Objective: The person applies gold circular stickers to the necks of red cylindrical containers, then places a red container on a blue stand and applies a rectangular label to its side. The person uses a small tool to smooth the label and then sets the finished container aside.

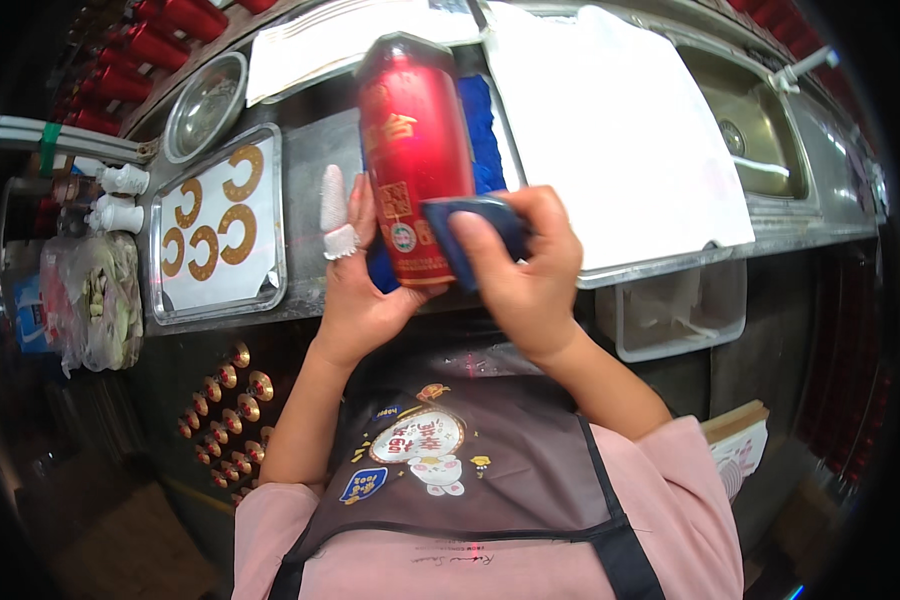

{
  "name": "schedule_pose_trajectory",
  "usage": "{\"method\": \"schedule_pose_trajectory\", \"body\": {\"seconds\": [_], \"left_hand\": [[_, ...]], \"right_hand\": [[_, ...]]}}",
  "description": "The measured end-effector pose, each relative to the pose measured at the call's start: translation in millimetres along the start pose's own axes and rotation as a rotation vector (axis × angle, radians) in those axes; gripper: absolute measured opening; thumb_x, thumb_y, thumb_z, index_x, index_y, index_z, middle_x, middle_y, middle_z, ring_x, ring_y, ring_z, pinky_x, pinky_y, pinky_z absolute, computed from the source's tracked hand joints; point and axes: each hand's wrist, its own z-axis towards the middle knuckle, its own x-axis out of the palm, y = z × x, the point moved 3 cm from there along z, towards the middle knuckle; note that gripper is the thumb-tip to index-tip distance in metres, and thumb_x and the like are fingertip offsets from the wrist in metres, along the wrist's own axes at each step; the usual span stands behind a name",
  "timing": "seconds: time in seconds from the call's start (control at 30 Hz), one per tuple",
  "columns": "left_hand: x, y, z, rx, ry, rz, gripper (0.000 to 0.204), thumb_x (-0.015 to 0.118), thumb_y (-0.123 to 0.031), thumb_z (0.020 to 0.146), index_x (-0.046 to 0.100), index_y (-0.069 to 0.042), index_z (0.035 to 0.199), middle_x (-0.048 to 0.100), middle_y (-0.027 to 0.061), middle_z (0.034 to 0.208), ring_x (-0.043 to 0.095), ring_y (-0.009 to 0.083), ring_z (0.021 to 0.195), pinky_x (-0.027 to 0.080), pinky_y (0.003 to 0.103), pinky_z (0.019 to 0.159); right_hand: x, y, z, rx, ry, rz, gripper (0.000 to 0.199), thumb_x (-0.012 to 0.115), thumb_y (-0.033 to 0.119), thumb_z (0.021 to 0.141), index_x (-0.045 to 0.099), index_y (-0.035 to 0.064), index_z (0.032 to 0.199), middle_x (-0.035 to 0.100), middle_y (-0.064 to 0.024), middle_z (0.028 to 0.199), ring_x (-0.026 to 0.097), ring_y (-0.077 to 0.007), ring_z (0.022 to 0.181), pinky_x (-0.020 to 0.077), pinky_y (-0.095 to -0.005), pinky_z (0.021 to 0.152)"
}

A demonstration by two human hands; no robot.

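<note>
gripping red bottle (413, 160), left hand (358, 285) cupped, right hand (520, 265) pressing blue pad (475, 225)

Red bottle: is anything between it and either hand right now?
The left hand grips the red bottle directly. A dark blue pad lies between the right hand and the bottle's lower side.
</note>
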Motion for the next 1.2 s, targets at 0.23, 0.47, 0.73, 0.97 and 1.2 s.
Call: {"method": "schedule_pose_trajectory", "body": {"seconds": [0.23, 0.47, 0.73, 0.97, 1.2], "left_hand": [[1, 4, 5, 0.005, 0.058, -0.024, 0.116, 0.096, -0.027, 0.067, 0.03, -0.001, 0.159, 0.022, 0.0266, 0.166, 0.025, 0.0373, 0.155, 0.025, 0.045, 0.124], [2, 1, 4, 0.034, 0.017, -0.023, 0.119, 0.096, -0.026, 0.068, 0.024, 0.002, 0.159, 0.026, 0.0247, 0.165, 0.032, 0.0367, 0.152, 0.027, 0.044, 0.124], [13, 3, 3, -0.045, -0.104, -0.316, 0.115, 0.091, -0.032, 0.074, 0.021, -0.002, 0.161, 0.037, 0.0194, 0.162, 0.037, 0.0338, 0.15, 0.009, 0.053, 0.124], [-5, -15, -7, 0.1, -0.213, 0.131, 0.107, 0.09, -0.031, 0.074, 0.031, 0.0, 0.158, 0.042, 0.0191, 0.16, 0.037, 0.0317, 0.151, 0.014, 0.051, 0.126], [4, -14, -6, 0.246, -0.319, 0.122, 0.088, 0.082, -0.03, 0.078, 0.041, -0.006, 0.152, 0.049, 0.0171, 0.153, 0.049, 0.0335, 0.141, 0.009, 0.064, 0.122]], "right_hand": [[-23, -9, -12, -0.057, -0.054, 0.003, 0.021, 0.08, 0.013, 0.088, 0.065, 0.0029, 0.098, 0.065, -0.0078, 0.084, 0.064, -0.0165, 0.072, 0.0507, -0.0297, 0.065], [-19, -11, 6, 0.171, -0.086, 0.045, 0.019, 0.079, 0.013, 0.089, 0.063, 0.0026, 0.092, 0.064, -0.0102, 0.082, 0.063, -0.0218, 0.073, 0.0507, -0.0318, 0.067], [-19, -3, 4, 0.112, -0.132, 0.138, 0.018, 0.076, 0.011, 0.093, 0.06, 0.0012, 0.092, 0.063, -0.0033, 0.083, 0.058, -0.0082, 0.073, 0.0475, -0.0227, 0.064], [-15, -7, 9, 0.014, -0.118, -0.016, 0.018, 0.076, 0.008, 0.093, 0.062, 0.0009, 0.099, 0.064, -0.0042, 0.086, 0.058, -0.0119, 0.077, 0.0494, -0.0285, 0.071], [35, 30, -18, -0.765, 0.239, -0.363, 0.038, 0.073, -0.009, 0.068, 0.072, -0.0017, 0.106, 0.067, -0.009, 0.079, 0.064, -0.0298, 0.069, 0.0503, -0.0382, 0.062]]}}
